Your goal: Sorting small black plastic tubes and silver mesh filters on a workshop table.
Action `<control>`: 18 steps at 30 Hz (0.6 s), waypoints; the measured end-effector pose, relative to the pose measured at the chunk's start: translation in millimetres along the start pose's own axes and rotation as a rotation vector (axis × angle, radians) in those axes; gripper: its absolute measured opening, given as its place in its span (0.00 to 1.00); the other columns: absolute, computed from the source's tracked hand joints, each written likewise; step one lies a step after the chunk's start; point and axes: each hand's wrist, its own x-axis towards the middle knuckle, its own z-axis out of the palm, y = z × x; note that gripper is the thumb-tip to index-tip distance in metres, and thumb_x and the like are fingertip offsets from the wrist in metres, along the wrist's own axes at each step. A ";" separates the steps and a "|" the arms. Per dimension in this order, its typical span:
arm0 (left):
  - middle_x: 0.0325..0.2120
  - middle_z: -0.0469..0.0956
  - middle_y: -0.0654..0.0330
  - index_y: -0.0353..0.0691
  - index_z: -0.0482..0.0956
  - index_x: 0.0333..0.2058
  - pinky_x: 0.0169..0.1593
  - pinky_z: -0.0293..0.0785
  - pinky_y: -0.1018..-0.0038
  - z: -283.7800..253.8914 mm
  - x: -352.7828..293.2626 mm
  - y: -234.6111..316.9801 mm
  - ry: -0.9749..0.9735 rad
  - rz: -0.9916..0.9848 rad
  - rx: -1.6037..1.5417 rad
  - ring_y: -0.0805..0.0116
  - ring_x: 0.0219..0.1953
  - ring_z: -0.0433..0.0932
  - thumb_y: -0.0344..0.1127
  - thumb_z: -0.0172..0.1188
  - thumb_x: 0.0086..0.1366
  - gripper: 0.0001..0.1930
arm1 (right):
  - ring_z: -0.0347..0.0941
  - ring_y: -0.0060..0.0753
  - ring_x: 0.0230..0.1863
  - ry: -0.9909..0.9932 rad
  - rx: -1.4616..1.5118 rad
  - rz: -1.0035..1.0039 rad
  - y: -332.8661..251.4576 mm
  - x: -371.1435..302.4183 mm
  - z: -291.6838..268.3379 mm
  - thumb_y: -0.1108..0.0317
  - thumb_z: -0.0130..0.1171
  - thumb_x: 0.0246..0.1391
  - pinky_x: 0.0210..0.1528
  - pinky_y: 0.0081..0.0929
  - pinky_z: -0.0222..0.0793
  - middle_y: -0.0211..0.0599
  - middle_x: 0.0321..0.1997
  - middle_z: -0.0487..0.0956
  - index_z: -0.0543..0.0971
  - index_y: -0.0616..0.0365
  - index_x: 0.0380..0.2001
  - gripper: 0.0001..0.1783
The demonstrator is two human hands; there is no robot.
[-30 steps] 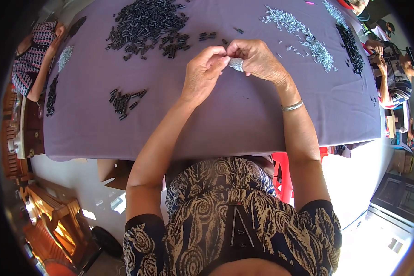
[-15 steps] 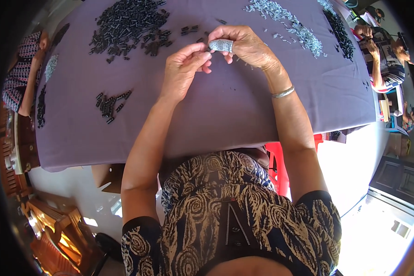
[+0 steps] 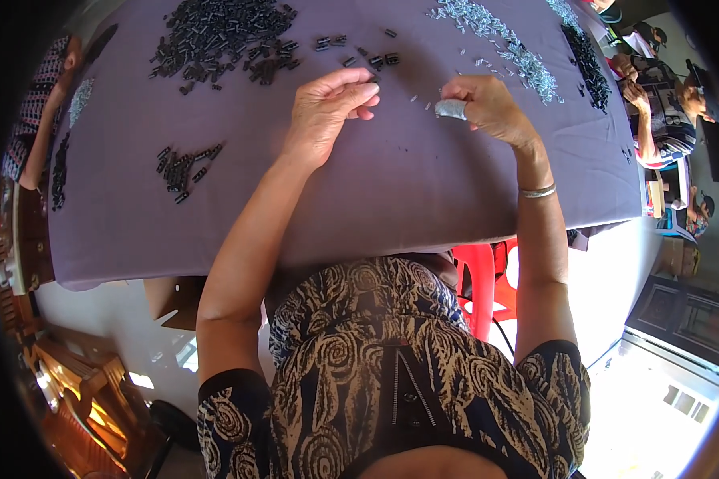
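My left hand [image 3: 327, 112] is over the middle of the table, thumb and forefinger pinched at their tips on a small dark piece [image 3: 375, 79], mostly hidden by the fingers. Farther right, my right hand [image 3: 494, 105] has its fingers curled together beside a few loose silvery pins; whether it holds one is too small to tell. A silvery-grey wrap [image 3: 452, 109] covers one digit of that hand. Just beyond my left hand lie several small black ribbed cylindrical parts [image 3: 377, 61]. Closer to me on the left is a small cluster of similar black parts [image 3: 182, 170].
A large heap of black parts [image 3: 216, 36] lies far left on the purple tablecloth [image 3: 359, 207]. Silvery pins [image 3: 511, 56] spread across the far right, with more black pieces [image 3: 587, 68] beyond. Other people sit at both sides. A red plastic chair [image 3: 478, 291] stands below the table edge.
My right hand has come away from my left hand, moving right and toward me with the silvery wrap on its digit. My left hand stays pinched in nearly the same place.
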 end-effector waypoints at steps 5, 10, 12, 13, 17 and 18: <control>0.31 0.79 0.53 0.28 0.75 0.42 0.34 0.75 0.73 4.4 -2.3 -3.1 -0.025 -0.031 0.030 0.68 0.32 0.78 0.28 0.62 0.56 0.16 | 0.64 0.19 0.16 0.129 -0.108 -0.120 9.4 1.4 16.9 0.73 0.58 0.43 0.18 0.19 0.61 0.29 0.16 0.73 0.78 0.61 0.24 0.03; 0.31 0.79 0.54 0.28 0.75 0.42 0.34 0.75 0.75 5.7 -3.9 -4.1 -0.021 -0.033 0.028 0.70 0.31 0.77 0.28 0.62 0.56 0.15 | 0.62 0.12 0.15 0.010 0.017 0.059 -3.8 1.5 15.2 0.75 0.56 0.46 0.14 0.13 0.57 0.26 0.18 0.73 0.77 0.61 0.24 0.02; 0.31 0.78 0.56 0.29 0.75 0.42 0.34 0.75 0.75 5.0 -4.3 -4.1 -0.022 -0.026 0.024 0.70 0.32 0.77 0.28 0.63 0.56 0.15 | 0.63 0.12 0.15 0.010 0.255 -0.008 -13.9 3.5 19.7 0.75 0.56 0.47 0.14 0.13 0.58 0.27 0.18 0.73 0.76 0.62 0.25 0.02; 0.30 0.78 0.56 0.29 0.75 0.42 0.34 0.75 0.75 4.4 -4.6 -3.5 -0.015 -0.025 0.014 0.70 0.31 0.77 0.27 0.62 0.56 0.15 | 0.64 0.12 0.16 0.012 0.494 -0.070 -21.1 5.2 23.0 0.75 0.57 0.48 0.14 0.12 0.59 0.27 0.19 0.73 0.76 0.62 0.26 0.02; 0.29 0.77 0.58 0.30 0.76 0.41 0.34 0.74 0.75 3.6 -6.1 -1.6 0.008 -0.036 -0.012 0.72 0.31 0.76 0.27 0.62 0.56 0.14 | 0.66 0.14 0.19 0.011 0.783 -0.174 -41.1 24.1 38.4 0.75 0.56 0.50 0.17 0.14 0.61 0.32 0.22 0.75 0.76 0.62 0.29 0.02; 0.29 0.77 0.58 0.30 0.76 0.41 0.34 0.74 0.75 3.0 -5.9 -1.5 0.013 -0.031 -0.010 0.72 0.31 0.76 0.27 0.62 0.56 0.14 | 0.66 0.14 0.19 0.007 0.783 -0.179 -44.0 28.1 40.5 0.75 0.56 0.50 0.17 0.14 0.61 0.32 0.22 0.75 0.76 0.62 0.29 0.02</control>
